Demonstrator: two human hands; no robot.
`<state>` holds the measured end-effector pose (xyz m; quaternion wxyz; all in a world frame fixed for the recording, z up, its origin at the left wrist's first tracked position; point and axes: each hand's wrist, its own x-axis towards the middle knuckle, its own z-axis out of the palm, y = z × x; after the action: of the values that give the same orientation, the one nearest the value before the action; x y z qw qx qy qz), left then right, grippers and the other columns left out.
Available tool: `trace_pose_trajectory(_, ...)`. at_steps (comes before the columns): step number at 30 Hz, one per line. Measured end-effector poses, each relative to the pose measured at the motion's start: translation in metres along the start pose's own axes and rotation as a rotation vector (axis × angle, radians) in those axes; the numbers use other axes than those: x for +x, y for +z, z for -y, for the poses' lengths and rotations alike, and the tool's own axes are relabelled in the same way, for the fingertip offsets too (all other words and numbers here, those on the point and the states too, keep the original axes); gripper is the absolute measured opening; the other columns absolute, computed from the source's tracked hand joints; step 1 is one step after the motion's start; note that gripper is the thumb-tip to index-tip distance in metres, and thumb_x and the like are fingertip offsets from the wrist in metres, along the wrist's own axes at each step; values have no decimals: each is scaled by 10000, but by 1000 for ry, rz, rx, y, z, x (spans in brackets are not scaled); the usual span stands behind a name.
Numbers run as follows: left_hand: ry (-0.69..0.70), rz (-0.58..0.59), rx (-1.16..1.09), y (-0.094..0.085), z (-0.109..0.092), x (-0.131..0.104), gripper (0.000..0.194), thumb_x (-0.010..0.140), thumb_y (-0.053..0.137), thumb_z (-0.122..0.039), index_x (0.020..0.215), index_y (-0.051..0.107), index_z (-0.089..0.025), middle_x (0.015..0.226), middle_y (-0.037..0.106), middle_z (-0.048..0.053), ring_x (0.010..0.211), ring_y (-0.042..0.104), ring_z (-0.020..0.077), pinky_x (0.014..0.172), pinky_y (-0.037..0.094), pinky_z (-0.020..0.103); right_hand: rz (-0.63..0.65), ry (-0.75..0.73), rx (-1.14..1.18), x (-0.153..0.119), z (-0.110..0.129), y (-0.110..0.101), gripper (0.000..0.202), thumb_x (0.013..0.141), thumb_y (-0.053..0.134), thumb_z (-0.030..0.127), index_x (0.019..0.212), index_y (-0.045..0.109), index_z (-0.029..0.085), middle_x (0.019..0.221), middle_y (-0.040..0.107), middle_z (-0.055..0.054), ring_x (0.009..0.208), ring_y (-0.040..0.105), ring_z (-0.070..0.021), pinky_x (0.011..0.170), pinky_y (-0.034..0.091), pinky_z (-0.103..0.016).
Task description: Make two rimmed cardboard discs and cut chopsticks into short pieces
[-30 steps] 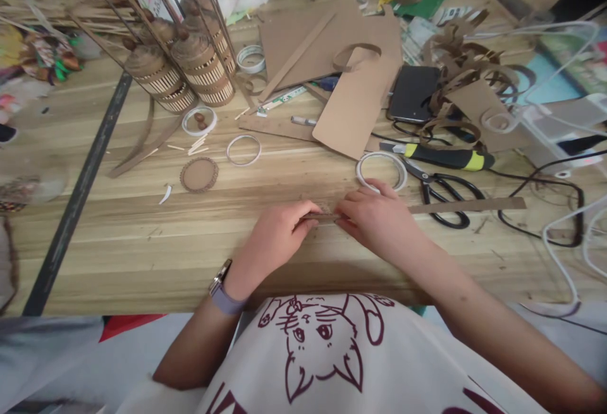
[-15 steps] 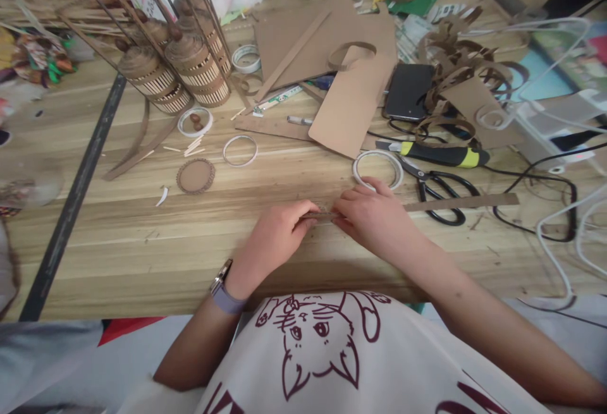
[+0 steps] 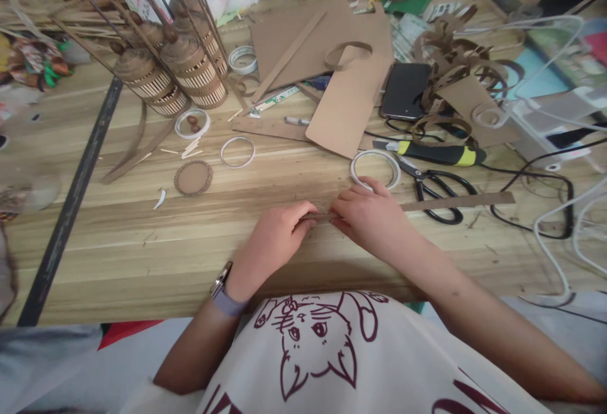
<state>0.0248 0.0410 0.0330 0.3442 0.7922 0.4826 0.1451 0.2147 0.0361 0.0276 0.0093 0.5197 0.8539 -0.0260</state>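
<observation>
A long, narrow brown cardboard strip [image 3: 459, 202] runs across the front of the table. Its left end is pinched in my left hand [image 3: 283, 227], fingertips pressed together. My right hand [image 3: 363, 215] grips the same strip a little farther right, so only a short piece shows between the hands. Past my right hand the strip lies over the handles of black scissors [image 3: 439, 194]. A white tape ring [image 3: 396, 174] touches the fingers of my right hand. To the left lie a round cardboard disc [image 3: 193, 178] with a ridged edge and a thin ring [image 3: 238, 152].
A yellow-black cutter [image 3: 441, 153], a black phone [image 3: 406, 90] and cardboard sheets [image 3: 339, 107] lie behind my hands. Curled strips and white cables [image 3: 550, 256] fill the right side. Small barrel-shaped pieces [image 3: 194, 69] in a frame stand at the back left.
The whole view has shifted slightly, with table items appearing a little farther left. Both hands keep their hold on the strip in nearly the same pose.
</observation>
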Motion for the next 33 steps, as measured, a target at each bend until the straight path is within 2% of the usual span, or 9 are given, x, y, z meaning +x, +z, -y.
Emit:
trace_pose_trajectory(16,-4,-1,31,2,0,1,196,878,596,-104,1013,671,-225,975,768,8,889,723,206,753,525,285,-19,-13,-4,0,-1,1,131,863,606,195,790,714,193,801,731,-42,839,625,-223,1007,269,-408)
trace_pose_trajectory(22,-5,5,53,2,-1,1,213,879,587,-94,1023,669,-228,988,767,13,904,721,214,762,529,294,32,7,11,0,0,-1,141,880,595,192,816,721,184,829,729,-51,874,632,-236,1022,257,-418)
trace_pose_trajectory(33,3,17,85,1,-4,2,215,889,585,-92,1049,671,-207,989,763,25,894,714,220,761,529,307,-18,-12,4,-1,0,0,125,856,614,157,791,717,188,804,731,-46,859,631,-239,1006,275,-402)
